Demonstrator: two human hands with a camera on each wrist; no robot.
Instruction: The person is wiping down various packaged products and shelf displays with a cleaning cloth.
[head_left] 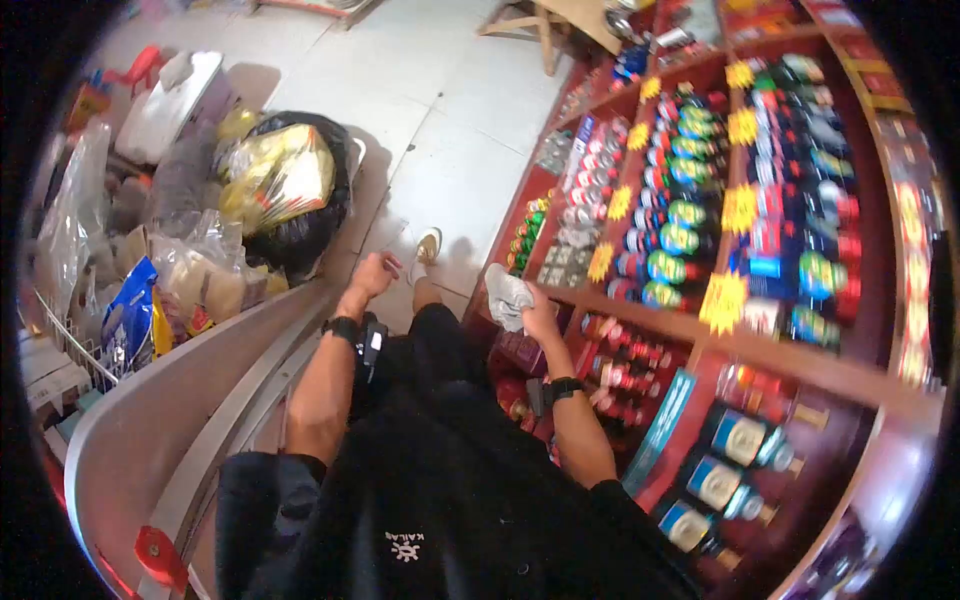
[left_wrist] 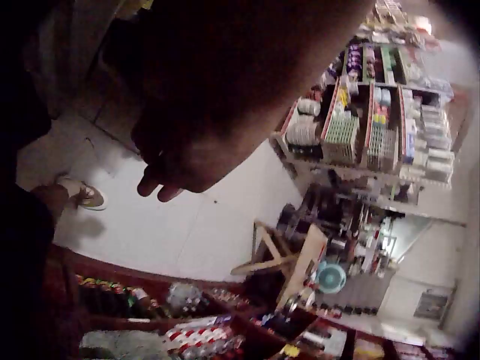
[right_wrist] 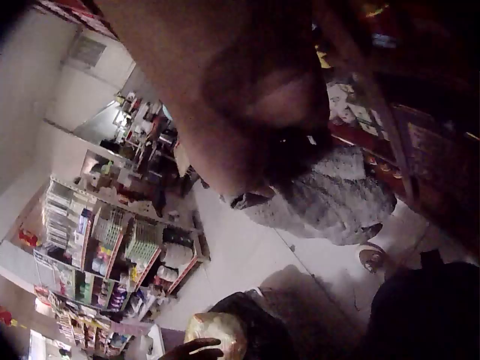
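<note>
A crumpled greyish-white cloth (head_left: 507,298) is gripped in my right hand (head_left: 540,315), beside the front of the bottle shelves. In the right wrist view the cloth (right_wrist: 322,201) hangs in folds below the dark, shadowed hand (right_wrist: 255,135). My left hand (head_left: 373,275) hangs in the air over the floor with loosely bent fingers and nothing in it. The left wrist view shows that hand (left_wrist: 184,161) mostly in shadow, its fingertips hanging over the pale tiles.
Wooden shelves (head_left: 640,312) with rows of bottles (head_left: 688,212) and yellow star tags stand on the right. On the left are a black bag (head_left: 335,200) with yellow packaging, a blue packet (head_left: 128,312) and a curved counter edge (head_left: 200,350). A wooden stool (head_left: 548,40) stands ahead on the tiles.
</note>
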